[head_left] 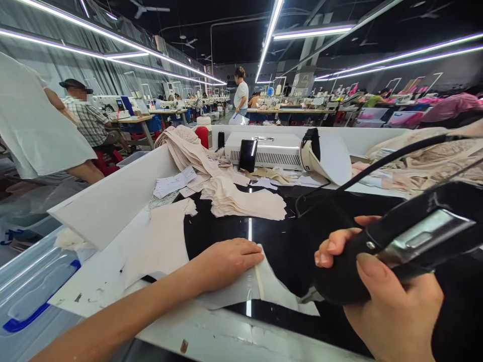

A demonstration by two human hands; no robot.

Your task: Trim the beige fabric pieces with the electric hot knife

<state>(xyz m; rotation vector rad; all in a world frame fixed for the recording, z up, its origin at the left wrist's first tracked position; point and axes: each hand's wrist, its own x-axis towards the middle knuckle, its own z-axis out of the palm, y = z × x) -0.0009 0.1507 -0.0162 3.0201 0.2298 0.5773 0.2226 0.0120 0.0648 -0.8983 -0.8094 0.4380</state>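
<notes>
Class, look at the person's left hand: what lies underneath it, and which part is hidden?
Under the left hand lies a pale, thin sheet, over the glossy black surface. Whatever is directly beneath the palm is covered.

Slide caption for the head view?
Left hand on a pale sheet, right hand holding a black handheld tool at its end.

We looked from a single camera worn on the head, facing forward and angled down across the worktable (211,332); the left hand (230,259) lay close below us near the lower centre of the frame, while the right hand (396,301) loomed nearer and larger at the lower right; past the white vented box (279,151) above mid-frame, our view ran far back to sewing tables (290,111) at upper centre, under ceiling lights (313,32) along the top.
</notes>
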